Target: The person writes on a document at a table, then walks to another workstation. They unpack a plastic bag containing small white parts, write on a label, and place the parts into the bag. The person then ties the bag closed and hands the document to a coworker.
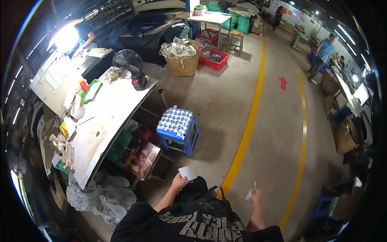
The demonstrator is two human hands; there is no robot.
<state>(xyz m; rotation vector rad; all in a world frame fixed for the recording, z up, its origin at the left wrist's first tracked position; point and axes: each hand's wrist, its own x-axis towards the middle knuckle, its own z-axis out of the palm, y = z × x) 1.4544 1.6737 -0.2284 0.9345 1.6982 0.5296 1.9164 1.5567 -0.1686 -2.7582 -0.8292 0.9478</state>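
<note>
My left hand (178,182) is closed on the edge of a small white sheet of paper (188,172), held out in front of my dark shirt. My right hand (256,197) is closed too, low on the other side. From it a thin, pale, stick-like thing (254,184) points up, and a small whitish scrap (248,197) shows beside the fingers; both are too small to name surely. Beyond the left hand stands a blue plastic stool (176,139) with a dotted cushion (175,120).
On the left stands a brightly lit worktable (102,117) with a fan (127,63) and a green tray (92,91). Clear plastic bags (100,199) lie by it. Ahead are a wicker basket (182,66) and red crates (213,59). Yellow floor lines (250,117) run ahead; a person (322,56) walks there.
</note>
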